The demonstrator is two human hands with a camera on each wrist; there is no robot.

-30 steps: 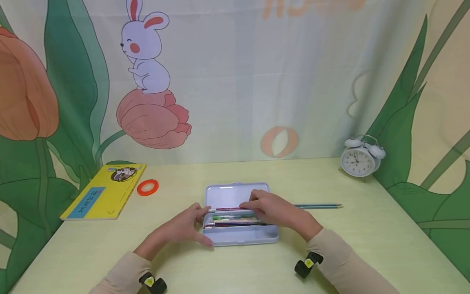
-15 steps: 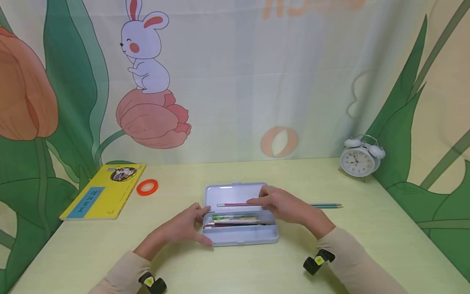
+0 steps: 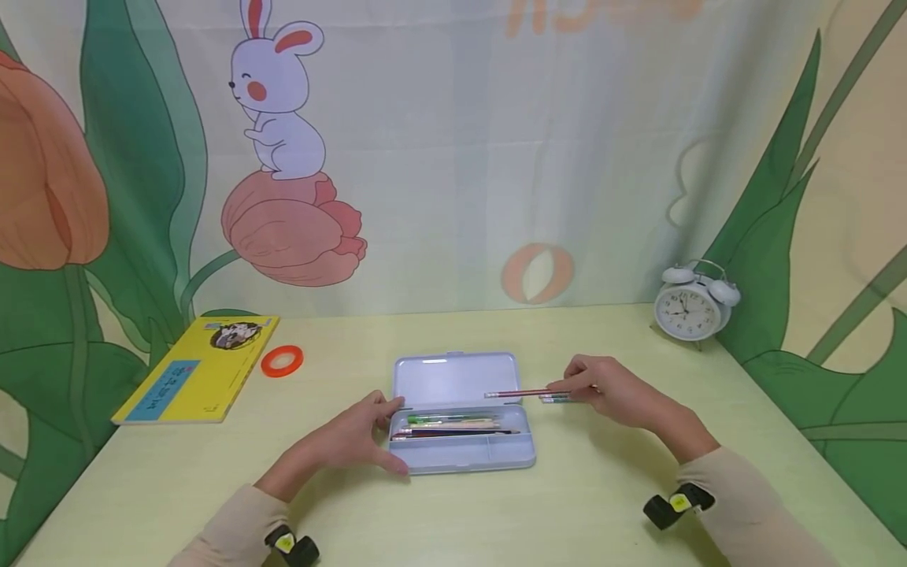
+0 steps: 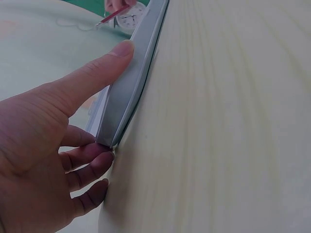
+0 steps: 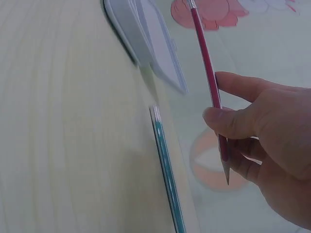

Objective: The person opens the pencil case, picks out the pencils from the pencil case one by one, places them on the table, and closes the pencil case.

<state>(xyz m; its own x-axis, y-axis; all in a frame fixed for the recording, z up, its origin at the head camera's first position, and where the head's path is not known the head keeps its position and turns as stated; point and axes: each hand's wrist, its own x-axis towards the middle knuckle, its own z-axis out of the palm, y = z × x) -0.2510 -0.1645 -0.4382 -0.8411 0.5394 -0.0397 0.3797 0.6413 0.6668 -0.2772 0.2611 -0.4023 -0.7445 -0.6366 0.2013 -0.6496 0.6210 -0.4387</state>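
A white pencil case (image 3: 439, 455) lies on the table with its lid (image 3: 453, 374) folded back. Several pens and pencils (image 3: 453, 425) fill its rear compartment. My left hand (image 3: 354, 441) holds the case's left end; in the left wrist view the thumb presses the front side and the fingertips touch the corner. To the right of the case, my right hand (image 3: 620, 394) pinches a red pencil (image 5: 208, 68) between thumb and fingers, above the table. The pencil's tip points right, its eraser end left. Teal pencils (image 5: 167, 170) lie on the table beneath, partly hidden by this hand in the head view.
A yellow book (image 3: 201, 370) lies at the back left, with an orange ring (image 3: 282, 361) like a tape roll beside it. At the back right stands a white alarm clock (image 3: 690, 307). A printed curtain (image 3: 425, 197) hangs behind the table.
My right hand has lifted the red pencil out over the case and carried it right, until it is above the teal pencils. The left hand has stayed on the case.
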